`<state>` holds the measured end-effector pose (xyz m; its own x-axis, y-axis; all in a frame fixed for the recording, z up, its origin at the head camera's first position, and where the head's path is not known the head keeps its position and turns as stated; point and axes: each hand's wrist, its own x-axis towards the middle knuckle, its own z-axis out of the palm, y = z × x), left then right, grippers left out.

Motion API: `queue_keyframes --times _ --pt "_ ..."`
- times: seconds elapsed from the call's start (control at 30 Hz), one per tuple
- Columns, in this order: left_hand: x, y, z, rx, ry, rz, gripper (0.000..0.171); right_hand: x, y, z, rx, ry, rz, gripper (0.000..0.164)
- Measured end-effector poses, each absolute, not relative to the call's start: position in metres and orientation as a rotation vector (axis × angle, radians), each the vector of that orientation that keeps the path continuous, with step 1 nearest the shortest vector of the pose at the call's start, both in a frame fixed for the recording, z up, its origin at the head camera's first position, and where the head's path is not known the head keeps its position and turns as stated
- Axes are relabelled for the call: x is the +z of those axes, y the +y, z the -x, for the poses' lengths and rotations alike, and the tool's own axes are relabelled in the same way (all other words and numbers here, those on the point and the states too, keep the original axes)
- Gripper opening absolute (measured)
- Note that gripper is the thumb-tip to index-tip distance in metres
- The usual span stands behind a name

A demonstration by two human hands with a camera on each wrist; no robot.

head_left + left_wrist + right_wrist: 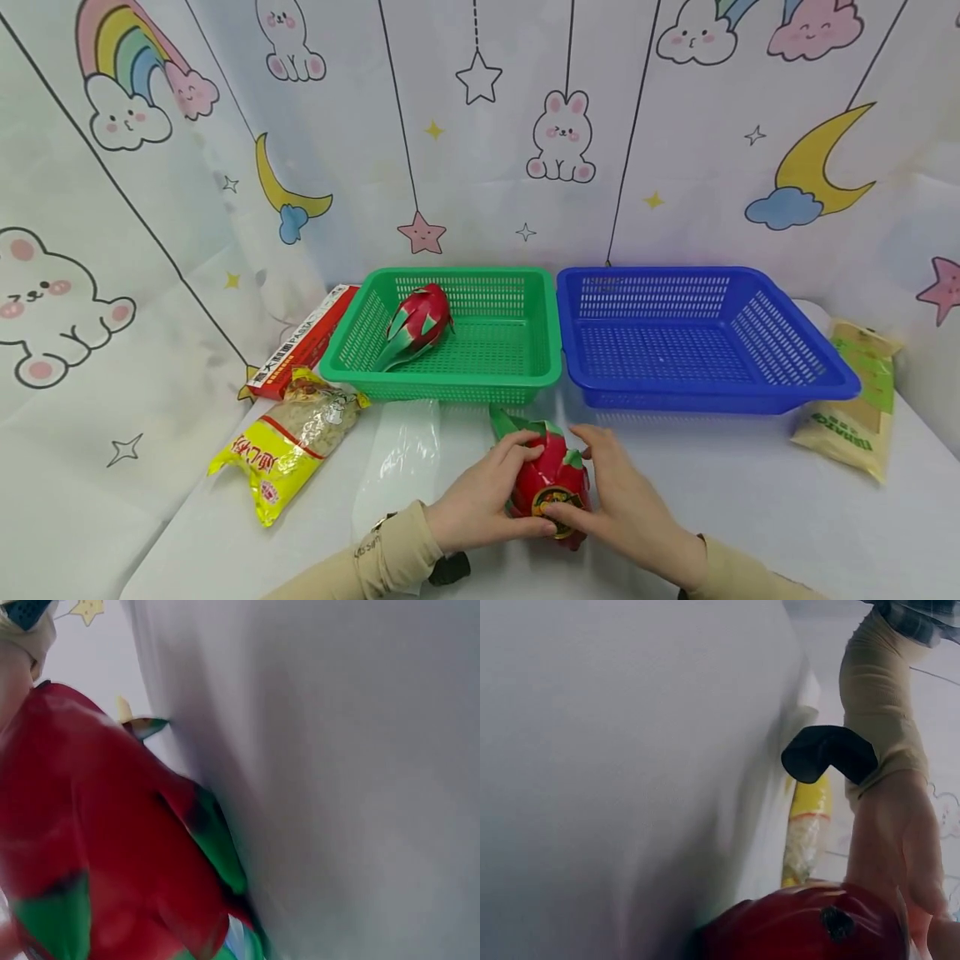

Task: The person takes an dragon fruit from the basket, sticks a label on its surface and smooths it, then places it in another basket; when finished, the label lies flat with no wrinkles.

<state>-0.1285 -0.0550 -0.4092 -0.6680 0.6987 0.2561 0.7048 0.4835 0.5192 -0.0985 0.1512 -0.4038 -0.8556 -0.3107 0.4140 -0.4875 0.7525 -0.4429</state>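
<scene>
A red dragon fruit [551, 467] with green scale tips and a round dark label lies on the white table in front of the baskets. My left hand [483, 500] grips it from the left, fingers bent over its upper side. On the right side my right hand [630, 504] holds it, its thumb across the label. The left wrist view is largely filled by the red skin [112, 825] of the fruit. In the right wrist view part of the fruit [795, 930] shows beside the left hand [889, 847].
Another dragon fruit [420, 321] lies in a green basket [442, 387]. Beside it stands a blue basket [712, 400]. At left are a yellow food bag [288, 442], a red pasta box [303, 342] and a clear plastic bag [401, 450]. A beige packet [858, 400] lies far right.
</scene>
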Motion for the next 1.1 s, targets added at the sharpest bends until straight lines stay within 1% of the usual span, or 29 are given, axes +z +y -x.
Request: queue_keyframes --times 0.13,0.37,0.5,0.63,0.8,0.87,0.93,1.0,1.1 --pt "-0.413 -0.048 0.126 -0.882 -2.667 1.217 0.075 -0.405 0.145 0.099 0.952 -2.796 -0.533 0.086" --pt "-0.415 -0.045 0.124 -0.822 -2.656 1.183 0.071 -0.405 0.143 0.099 1.024 -2.843 -0.475 0.079" --pt "-0.414 -0.045 0.125 -0.837 -2.677 1.17 0.063 -0.404 0.146 0.099 1.075 -2.846 -0.488 0.068" --pt "-0.413 -0.046 0.126 -0.914 -2.691 1.159 0.054 -0.404 0.151 0.102 1.094 -2.809 -0.56 0.056" --pt "-0.412 -0.048 0.128 -0.987 -2.678 1.176 0.041 -0.405 0.159 0.108 1.125 -2.742 -0.696 0.049" --pt "-0.412 -0.048 0.128 -1.01 -2.679 1.175 0.039 -0.406 0.163 0.11 1.129 -2.723 -0.748 0.047" --pt "-0.412 -0.049 0.128 -1.032 -2.704 1.154 0.042 -0.407 0.166 0.111 1.147 -2.723 -0.782 0.047" --pt "-0.412 -0.048 0.127 -1.041 -2.726 1.138 0.051 -0.406 0.167 0.111 1.139 -2.748 -0.807 0.052" --pt "-0.413 -0.046 0.126 -0.963 -2.719 1.135 0.071 -0.406 0.165 0.109 1.087 -2.807 -0.78 0.07"
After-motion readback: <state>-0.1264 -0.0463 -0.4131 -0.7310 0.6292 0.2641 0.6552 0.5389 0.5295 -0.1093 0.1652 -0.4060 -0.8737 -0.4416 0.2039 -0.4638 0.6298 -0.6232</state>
